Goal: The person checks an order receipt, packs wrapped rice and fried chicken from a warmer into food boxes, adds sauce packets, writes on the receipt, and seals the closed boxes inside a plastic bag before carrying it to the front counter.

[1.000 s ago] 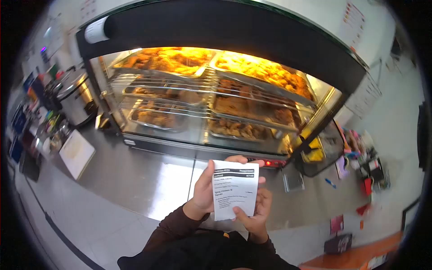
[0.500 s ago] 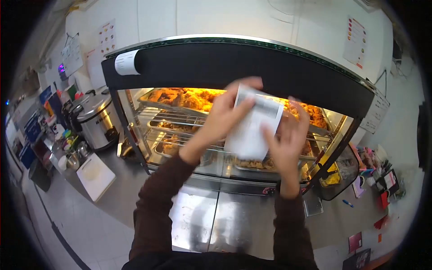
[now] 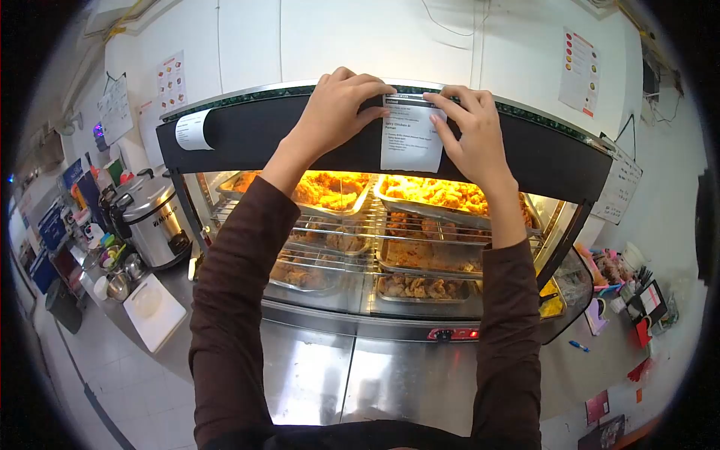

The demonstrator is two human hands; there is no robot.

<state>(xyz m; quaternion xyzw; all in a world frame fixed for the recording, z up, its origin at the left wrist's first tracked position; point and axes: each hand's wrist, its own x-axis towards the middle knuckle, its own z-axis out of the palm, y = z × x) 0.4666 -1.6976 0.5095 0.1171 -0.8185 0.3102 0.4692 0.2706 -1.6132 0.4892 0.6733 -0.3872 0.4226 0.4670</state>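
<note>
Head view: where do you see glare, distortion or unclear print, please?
In the head view, glare whitens part of the counter; the head view also bows the cabinet and blackens the corners; in the head view, the small print on the receipt is too fine to read.

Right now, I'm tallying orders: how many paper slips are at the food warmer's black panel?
2: a curled slip at the left of the panel, a flat slip between left hand and right hand.

The left hand (image 3: pixel 337 112) and right hand (image 3: pixel 478 139) are bare below long, dark brown sleeves (image 3: pixel 231 315), snug and finely creased. A black garment (image 3: pixel 360 436), possibly an apron, shows only partly.
</note>
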